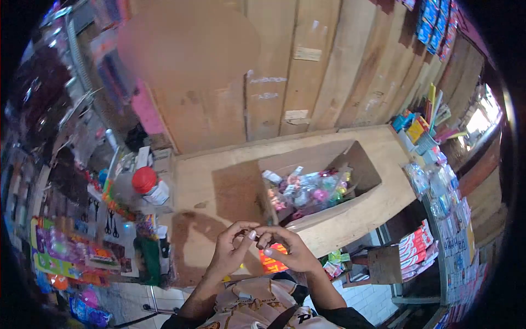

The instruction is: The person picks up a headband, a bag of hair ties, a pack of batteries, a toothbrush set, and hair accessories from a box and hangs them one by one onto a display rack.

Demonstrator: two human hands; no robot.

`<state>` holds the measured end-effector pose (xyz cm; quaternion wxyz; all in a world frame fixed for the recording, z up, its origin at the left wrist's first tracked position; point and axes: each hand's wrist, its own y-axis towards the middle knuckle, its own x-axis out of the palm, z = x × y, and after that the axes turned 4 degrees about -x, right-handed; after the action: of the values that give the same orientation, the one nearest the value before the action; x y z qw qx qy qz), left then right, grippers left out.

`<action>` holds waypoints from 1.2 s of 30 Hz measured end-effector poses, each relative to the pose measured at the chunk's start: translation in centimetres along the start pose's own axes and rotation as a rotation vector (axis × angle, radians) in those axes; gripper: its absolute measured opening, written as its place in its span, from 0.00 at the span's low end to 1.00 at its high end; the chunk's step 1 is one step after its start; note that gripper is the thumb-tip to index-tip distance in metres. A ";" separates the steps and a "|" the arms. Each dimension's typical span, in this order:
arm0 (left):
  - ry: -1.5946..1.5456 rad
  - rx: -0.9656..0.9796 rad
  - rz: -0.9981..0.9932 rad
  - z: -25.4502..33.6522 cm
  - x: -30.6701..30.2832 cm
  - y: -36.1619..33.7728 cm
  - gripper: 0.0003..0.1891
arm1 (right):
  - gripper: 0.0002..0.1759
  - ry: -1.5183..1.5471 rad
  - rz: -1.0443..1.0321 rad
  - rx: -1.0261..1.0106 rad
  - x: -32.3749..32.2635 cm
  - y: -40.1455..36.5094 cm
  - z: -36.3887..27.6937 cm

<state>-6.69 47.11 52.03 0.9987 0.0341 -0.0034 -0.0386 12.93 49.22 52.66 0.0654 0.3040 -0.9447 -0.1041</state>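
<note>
My left hand [233, 249] and my right hand [287, 251] meet in front of my chest, over the near edge of the wooden counter [230, 172]. Fingers of both are curled and pinched together at the tips; what lies between them is too small to make out. Just below the fingers a red-orange packet with yellow print [272, 260] shows, partly covered by my right hand. Beyond my hands stands an open cardboard box [364, 164], holding clear plastic bags of small colourful items [315, 192].
A red-lidded jar [145, 181] stands at the counter's left. Scissors [112, 223] and packaged goods hang further left. At the right are a basket of stationery [426, 143], stacked packets [416, 247] and shelving. Wooden boards [318, 71] form the back wall.
</note>
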 end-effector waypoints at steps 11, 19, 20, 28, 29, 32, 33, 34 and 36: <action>0.256 0.027 -0.366 1.0 13.2 13.1 0.14 | 0.20 -0.406 0.337 -0.038 -19.5 -3.0 -3.7; 0.899 -0.129 -0.657 -1.7 20.7 23.7 0.26 | 0.29 -1.264 0.314 0.222 -30.8 1.1 -1.7; 0.945 -0.115 -0.660 -3.3 21.6 24.3 0.27 | 0.29 -1.285 0.267 0.262 -31.8 1.3 -0.1; 0.914 -0.169 -0.636 -8.2 24.1 24.5 0.31 | 0.29 -1.190 -0.036 0.520 -34.2 2.6 3.0; 0.861 -0.169 -0.615 -8.4 24.0 24.5 0.33 | 0.29 -1.200 -0.023 0.439 -34.7 2.0 4.0; 0.788 -0.048 -0.506 -8.7 24.0 23.9 0.37 | 0.26 -1.142 0.104 0.329 -32.4 1.8 -0.3; 0.779 0.012 -0.465 -8.3 24.0 23.8 0.39 | 0.25 -1.074 0.132 0.249 -32.0 1.9 -0.8; 0.747 -0.051 -0.495 -7.9 23.9 24.0 0.39 | 0.25 -1.005 0.159 0.172 -31.7 1.8 -1.0; 0.677 -0.178 -0.555 -7.3 23.8 24.1 0.39 | 0.23 -0.963 0.208 0.049 -30.8 1.8 -1.9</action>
<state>18.91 69.75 46.44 0.8944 -0.0415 0.3363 -0.2920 37.11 68.45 53.02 -0.3758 0.1268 -0.8952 -0.2033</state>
